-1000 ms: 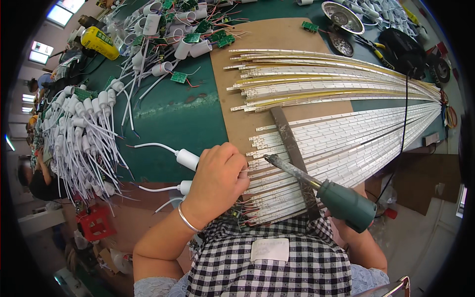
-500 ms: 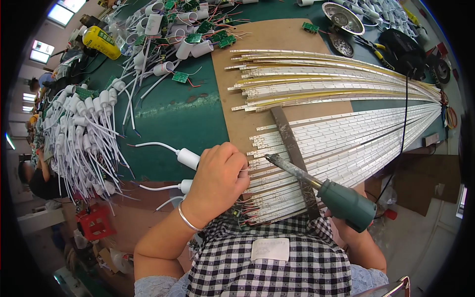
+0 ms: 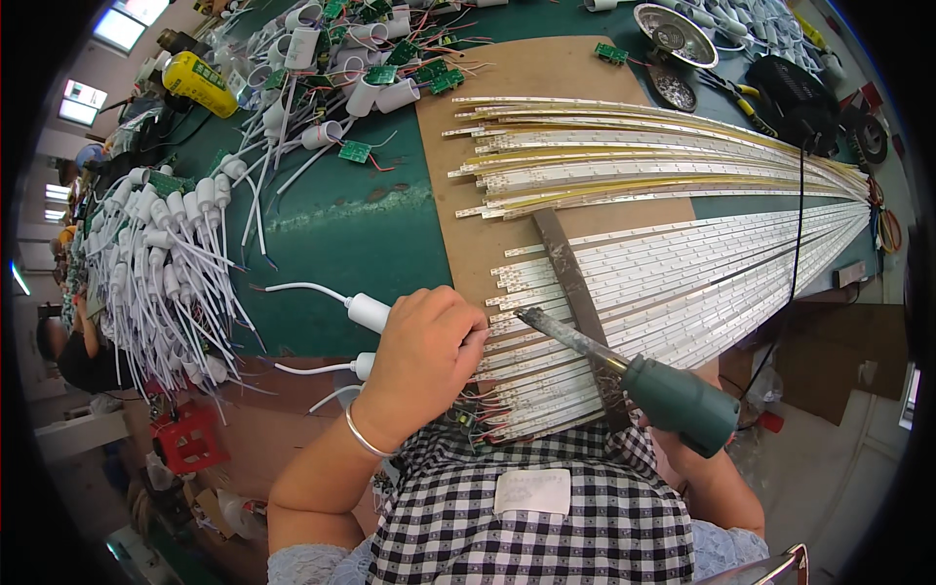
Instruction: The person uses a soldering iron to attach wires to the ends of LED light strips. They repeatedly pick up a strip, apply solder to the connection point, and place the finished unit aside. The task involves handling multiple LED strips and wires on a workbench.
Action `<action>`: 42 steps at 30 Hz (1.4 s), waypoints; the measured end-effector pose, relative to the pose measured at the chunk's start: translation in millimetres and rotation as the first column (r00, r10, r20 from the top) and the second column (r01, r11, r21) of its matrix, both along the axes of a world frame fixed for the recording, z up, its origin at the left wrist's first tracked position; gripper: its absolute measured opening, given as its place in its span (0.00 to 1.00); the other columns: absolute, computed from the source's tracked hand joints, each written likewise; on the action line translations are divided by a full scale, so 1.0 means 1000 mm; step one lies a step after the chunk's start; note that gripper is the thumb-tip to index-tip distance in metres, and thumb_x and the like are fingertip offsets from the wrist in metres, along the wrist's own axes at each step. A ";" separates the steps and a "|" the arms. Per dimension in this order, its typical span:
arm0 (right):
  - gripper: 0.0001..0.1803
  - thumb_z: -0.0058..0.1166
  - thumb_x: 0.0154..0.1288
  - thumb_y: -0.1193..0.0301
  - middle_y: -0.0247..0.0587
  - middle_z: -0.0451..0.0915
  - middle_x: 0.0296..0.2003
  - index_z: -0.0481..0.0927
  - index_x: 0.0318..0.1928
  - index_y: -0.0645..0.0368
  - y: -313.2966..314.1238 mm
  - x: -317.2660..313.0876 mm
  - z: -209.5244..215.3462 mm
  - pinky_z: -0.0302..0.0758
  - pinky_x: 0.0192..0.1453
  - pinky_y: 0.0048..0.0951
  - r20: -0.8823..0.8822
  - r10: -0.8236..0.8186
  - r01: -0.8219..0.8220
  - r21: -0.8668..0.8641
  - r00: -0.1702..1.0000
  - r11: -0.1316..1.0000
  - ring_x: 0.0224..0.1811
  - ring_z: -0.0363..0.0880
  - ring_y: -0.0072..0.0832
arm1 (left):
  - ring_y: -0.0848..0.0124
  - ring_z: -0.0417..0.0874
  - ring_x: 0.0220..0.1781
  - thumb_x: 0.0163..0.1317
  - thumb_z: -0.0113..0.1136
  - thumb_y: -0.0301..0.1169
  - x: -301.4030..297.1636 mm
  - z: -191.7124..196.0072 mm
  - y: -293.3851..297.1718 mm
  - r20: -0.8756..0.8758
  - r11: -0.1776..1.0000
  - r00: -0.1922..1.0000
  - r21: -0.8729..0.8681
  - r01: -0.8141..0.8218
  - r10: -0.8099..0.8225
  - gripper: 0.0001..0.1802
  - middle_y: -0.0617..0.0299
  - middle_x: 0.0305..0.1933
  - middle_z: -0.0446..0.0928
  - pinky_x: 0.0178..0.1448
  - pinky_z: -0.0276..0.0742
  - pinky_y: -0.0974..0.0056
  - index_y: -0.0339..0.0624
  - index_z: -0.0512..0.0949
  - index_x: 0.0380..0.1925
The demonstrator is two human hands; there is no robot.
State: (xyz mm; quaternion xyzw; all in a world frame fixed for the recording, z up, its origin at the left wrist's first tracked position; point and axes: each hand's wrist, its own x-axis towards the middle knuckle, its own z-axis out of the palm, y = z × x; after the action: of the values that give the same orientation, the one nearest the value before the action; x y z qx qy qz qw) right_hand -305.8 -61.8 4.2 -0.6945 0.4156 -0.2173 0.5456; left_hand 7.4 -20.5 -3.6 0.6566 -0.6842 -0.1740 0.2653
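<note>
Far left of both hands: a heap of white corded housings (image 3: 161, 244) is lying with its cords trailing toward the person. Nearer, two more are pointing away from the left hand: an upper white cylindrical housing (image 3: 369, 314) and a lower white housing (image 3: 364, 366), the latter partly hidden.

Left hand (image 3: 426, 346): fingers are curling together in a pinch beside the strip ends; cannot tell what is between them.

LED strips (image 3: 643, 283): starting just right of the left fingertips, long axes running rightward and converging well past the right hand. Left hand is sitting nearer their free ends. A flat dark bar (image 3: 565, 258) is crossing them between the hands.

Right hand (image 3: 673, 450): gripping the green-handled soldering iron (image 3: 673, 402), which is slanting up-left over the bar, tip hovering or resting near the left fingertips; contact not resolvable.
</note>
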 end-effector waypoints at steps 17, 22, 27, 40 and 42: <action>0.23 0.69 0.49 0.68 0.44 0.82 0.43 0.80 0.47 0.62 -0.017 0.002 0.000 0.79 0.48 0.34 -0.212 0.247 -0.310 -0.356 0.946 0.881 0.42 0.84 0.39 | 0.60 0.74 0.33 0.46 0.64 0.23 -0.005 0.001 -0.005 0.134 1.000 0.991 -0.017 0.009 -0.006 0.08 0.62 0.29 0.72 0.37 0.66 0.57 0.44 0.74 0.25; 0.25 0.69 0.49 0.68 0.44 0.82 0.43 0.79 0.49 0.62 -0.016 0.001 -0.002 0.79 0.49 0.34 -0.212 0.239 -0.301 -0.346 0.948 0.889 0.43 0.83 0.38 | 0.60 0.74 0.32 0.46 0.63 0.24 -0.005 0.006 -0.008 0.183 0.999 0.983 -0.006 0.037 -0.035 0.07 0.62 0.28 0.71 0.37 0.66 0.57 0.44 0.74 0.24; 0.26 0.69 0.49 0.68 0.45 0.82 0.44 0.78 0.49 0.62 -0.015 0.001 -0.003 0.79 0.49 0.33 -0.193 0.241 -0.291 -0.295 0.951 0.910 0.43 0.83 0.37 | 0.60 0.75 0.32 0.46 0.62 0.25 -0.002 0.008 -0.013 0.200 0.996 0.976 0.038 0.082 -0.088 0.06 0.62 0.27 0.72 0.37 0.67 0.57 0.44 0.74 0.23; 0.25 0.69 0.51 0.69 0.43 0.83 0.42 0.77 0.50 0.64 -0.014 0.004 0.000 0.79 0.48 0.30 -0.192 0.217 -0.267 -0.291 0.957 0.919 0.43 0.84 0.33 | 0.58 0.78 0.35 0.47 0.60 0.27 0.007 0.008 -0.023 0.106 0.968 0.983 0.220 0.122 -0.148 0.03 0.60 0.27 0.74 0.40 0.70 0.56 0.44 0.75 0.23; 0.22 0.66 0.55 0.68 0.42 0.82 0.37 0.78 0.49 0.65 -0.013 0.006 -0.001 0.78 0.41 0.28 -0.117 0.171 -0.199 -0.297 0.978 0.934 0.38 0.82 0.31 | 0.58 0.78 0.35 0.47 0.60 0.27 0.007 0.008 -0.023 0.100 0.967 0.984 0.226 0.120 -0.146 0.03 0.60 0.27 0.74 0.40 0.70 0.55 0.43 0.75 0.23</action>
State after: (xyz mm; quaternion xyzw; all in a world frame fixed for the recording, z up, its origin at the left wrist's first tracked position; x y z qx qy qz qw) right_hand -299.5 -75.2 3.2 -0.8160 0.3333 -0.1957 0.4298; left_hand 14.5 -43.8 4.8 0.6434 -0.7177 -0.2273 0.1386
